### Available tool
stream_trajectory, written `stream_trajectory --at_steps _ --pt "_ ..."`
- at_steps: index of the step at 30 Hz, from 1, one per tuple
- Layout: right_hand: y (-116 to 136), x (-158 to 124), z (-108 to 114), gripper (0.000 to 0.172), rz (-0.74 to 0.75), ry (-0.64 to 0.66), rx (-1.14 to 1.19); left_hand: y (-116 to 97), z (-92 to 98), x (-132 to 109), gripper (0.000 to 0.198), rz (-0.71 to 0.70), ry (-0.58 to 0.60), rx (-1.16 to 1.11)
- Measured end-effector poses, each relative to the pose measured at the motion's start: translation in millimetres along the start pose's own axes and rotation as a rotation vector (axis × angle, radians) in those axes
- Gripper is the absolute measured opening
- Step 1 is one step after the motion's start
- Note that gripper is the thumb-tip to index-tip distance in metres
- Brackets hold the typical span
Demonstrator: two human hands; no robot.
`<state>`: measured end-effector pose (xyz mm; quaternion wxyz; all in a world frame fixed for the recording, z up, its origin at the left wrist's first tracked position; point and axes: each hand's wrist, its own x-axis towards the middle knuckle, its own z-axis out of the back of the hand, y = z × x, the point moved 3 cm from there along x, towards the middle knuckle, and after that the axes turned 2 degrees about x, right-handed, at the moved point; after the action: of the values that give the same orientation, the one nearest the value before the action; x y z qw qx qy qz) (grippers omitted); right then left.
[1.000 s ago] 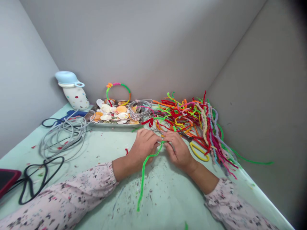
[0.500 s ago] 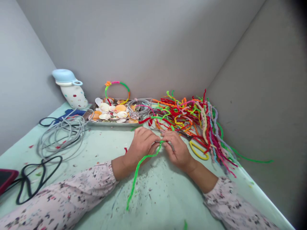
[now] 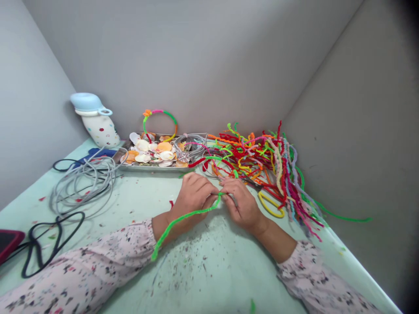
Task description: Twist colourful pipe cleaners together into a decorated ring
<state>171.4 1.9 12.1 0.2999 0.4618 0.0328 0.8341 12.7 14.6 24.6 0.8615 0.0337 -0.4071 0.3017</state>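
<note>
Both hands meet fingertip to fingertip above the middle of the table. My left hand [image 3: 194, 198] is closed in a pinch on a bright green pipe cleaner [image 3: 175, 221]. Its long free end curves down to the left across my left wrist and sleeve. Pinching the same pipe cleaner from the other side, my right hand [image 3: 241, 201] has its thumb and forefinger pressed together. Where the two pinches meet, the pipe cleaner is bent; the fingers partly hide it. Just beyond the hands, a red and green pipe cleaner [image 3: 214, 158] arches toward the pile.
Behind stands a metal tray [image 3: 153, 168] of seashells with a colourful pipe-cleaner ring [image 3: 170, 115]. To the right lie a heap of pipe cleaners [image 3: 258, 152] and yellow-handled scissors [image 3: 271, 205]. Grey cable [image 3: 81, 187], a bottle [image 3: 98, 126] and a red-edged device [image 3: 9, 244] are at left.
The pipe cleaner's free end has swung left and up, from hanging over the table to lying across my left wrist. Both hands have stayed nearly in place.
</note>
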Motion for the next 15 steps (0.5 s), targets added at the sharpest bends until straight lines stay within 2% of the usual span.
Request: stream_trajectory --at_steps 15 --pt "-1.5 -1.3 -0.3 0.023 0.042 0.03 -0.012 -3.9 5.7 0.1 0.01 0.01 0.049 -0.026"
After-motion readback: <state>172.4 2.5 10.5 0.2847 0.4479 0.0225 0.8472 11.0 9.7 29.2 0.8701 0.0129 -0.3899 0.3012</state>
